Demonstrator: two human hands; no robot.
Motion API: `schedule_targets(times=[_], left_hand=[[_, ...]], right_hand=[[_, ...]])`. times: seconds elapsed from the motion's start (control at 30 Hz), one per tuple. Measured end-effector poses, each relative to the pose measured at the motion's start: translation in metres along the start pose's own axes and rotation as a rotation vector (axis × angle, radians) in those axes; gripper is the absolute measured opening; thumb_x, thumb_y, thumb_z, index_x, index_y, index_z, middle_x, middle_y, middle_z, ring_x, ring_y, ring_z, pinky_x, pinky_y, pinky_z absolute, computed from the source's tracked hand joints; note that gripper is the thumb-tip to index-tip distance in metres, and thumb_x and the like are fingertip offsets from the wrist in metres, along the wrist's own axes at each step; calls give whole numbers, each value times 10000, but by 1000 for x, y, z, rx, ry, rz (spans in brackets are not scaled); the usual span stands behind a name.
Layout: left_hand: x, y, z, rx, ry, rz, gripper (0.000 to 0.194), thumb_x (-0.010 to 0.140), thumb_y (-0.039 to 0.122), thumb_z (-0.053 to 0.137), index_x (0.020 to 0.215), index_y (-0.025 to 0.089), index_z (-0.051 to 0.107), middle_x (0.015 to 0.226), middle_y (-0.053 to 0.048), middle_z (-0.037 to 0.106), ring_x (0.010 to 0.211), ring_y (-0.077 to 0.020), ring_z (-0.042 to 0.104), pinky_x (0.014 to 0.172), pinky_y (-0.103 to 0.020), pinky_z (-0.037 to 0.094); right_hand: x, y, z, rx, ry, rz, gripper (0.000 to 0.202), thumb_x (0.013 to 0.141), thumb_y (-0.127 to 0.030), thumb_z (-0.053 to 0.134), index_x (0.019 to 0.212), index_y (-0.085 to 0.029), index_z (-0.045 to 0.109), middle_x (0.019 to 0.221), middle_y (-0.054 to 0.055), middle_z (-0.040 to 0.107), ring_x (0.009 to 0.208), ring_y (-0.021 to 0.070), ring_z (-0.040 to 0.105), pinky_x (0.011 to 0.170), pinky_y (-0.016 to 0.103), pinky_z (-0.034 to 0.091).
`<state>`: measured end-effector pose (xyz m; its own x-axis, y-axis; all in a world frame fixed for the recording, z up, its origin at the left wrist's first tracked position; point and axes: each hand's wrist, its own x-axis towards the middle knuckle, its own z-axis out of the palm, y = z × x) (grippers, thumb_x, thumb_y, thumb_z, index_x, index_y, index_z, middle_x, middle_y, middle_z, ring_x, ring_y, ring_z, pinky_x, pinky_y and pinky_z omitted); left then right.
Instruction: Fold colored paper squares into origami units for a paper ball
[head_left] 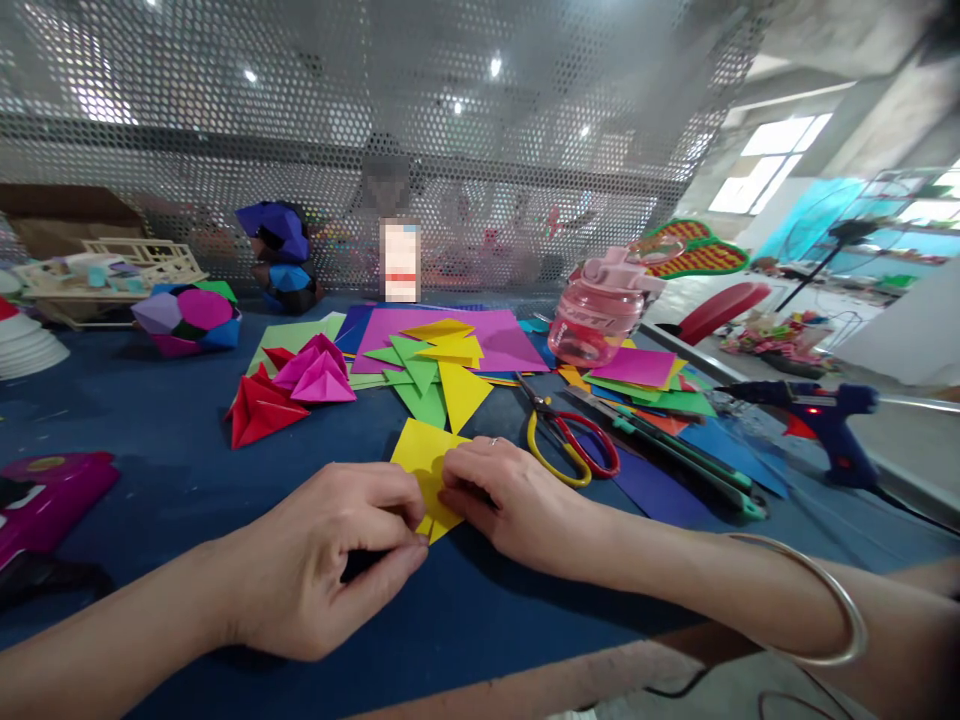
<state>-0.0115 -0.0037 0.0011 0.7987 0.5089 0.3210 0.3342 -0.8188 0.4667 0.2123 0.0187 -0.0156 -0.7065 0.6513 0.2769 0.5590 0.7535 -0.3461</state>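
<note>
Bare left hand (322, 550): palm down, knuckles bent, thumb and index fingertips drawn together in a pinch.
Bare right hand (517, 505): fingers curled inward, thumb tip close beneath the fingertips; whether they meet is unclear.
Bare left forearm (135, 630): slants inward from the lower left.
Bare right forearm (667, 555): reaches in from the lower right.
Spacing: fingertips near each other, hands apart.

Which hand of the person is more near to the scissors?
The right hand. It is at the right side of the yellow paper, close beside the handles of the scissors. The left hand is farther, at the paper's left side.
</note>
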Motion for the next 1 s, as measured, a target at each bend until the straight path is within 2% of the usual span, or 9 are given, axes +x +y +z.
schedule_targets(times=[0.1, 0.2, 0.3, 0.4, 0.67, 0.77, 0.87, 1.0], left_hand=[[0, 0, -1, 10, 15, 6, 218, 945, 155, 465, 1040, 197, 656, 958, -49, 652, 857, -166, 607, 765, -296, 463], [2, 2, -3, 56, -60, -9, 252, 941, 182, 486, 1159, 220, 606, 1035, -54, 634, 942, -190, 594, 808, -323, 463], [3, 3, -2, 123, -130, -27, 225, 939, 200, 496, 1125, 229, 620, 999, -51, 605, 899, -189, 576, 732, -312, 450], [3, 4, 0, 196, -140, -13, 199, 940, 226, 504, 1094, 212, 630, 959, -59, 590, 876, -202, 556, 678, -313, 436], [4, 9, 0, 281, -256, -8, 197, 966, 279, 471, 1083, 183, 597, 1040, -73, 605, 994, -247, 551, 713, -350, 469], [5, 9, 0, 273, -248, -8, 186, 965, 274, 469, 1062, 184, 600, 1028, -68, 605, 961, -238, 555, 705, -350, 468], [6, 8, 0, 261, -232, -14, 196, 956, 272, 487, 1088, 190, 607, 1021, -65, 602, 956, -234, 558, 713, -349, 469], [6, 8, 1, 260, -213, -19, 206, 948, 261, 493, 1092, 193, 623, 999, -70, 602, 951, -236, 566, 701, -339, 474]], right_hand=[[0, 0, -1, -6, -12, -9, 152, 938, -125, 507, 800, -188, 487, 780, 6, 584, 725, 139, 496, 654, 259, 328], [1, 0, -2, 8, -17, -7, 146, 917, -96, 521, 801, -181, 495, 796, 7, 593, 734, 135, 500, 658, 252, 334], [0, -1, -4, 20, -19, -6, 150, 897, -78, 537, 791, -177, 499, 785, 1, 582, 734, 132, 498, 665, 247, 343], [-1, -1, -5, 24, -19, -9, 140, 878, -60, 548, 807, -175, 510, 797, 5, 580, 748, 137, 501, 676, 246, 352], [0, -1, -5, 19, -1, 39, 109, 861, -95, 580, 804, -172, 527, 778, 14, 592, 704, 146, 494, 651, 263, 351], [-2, -5, -7, 53, 19, 109, 105, 854, -174, 639, 885, -172, 539, 839, 36, 616, 770, 172, 537, 694, 278, 388], [-5, -8, -9, 87, 24, 163, 227, 845, -207, 672, 1018, -163, 532, 932, 65, 629, 859, 203, 569, 751, 306, 418], [-7, -7, -11, 69, -9, 195, 339, 856, -204, 674, 1147, -139, 514, 953, 81, 630, 869, 220, 565, 757, 333, 422]])
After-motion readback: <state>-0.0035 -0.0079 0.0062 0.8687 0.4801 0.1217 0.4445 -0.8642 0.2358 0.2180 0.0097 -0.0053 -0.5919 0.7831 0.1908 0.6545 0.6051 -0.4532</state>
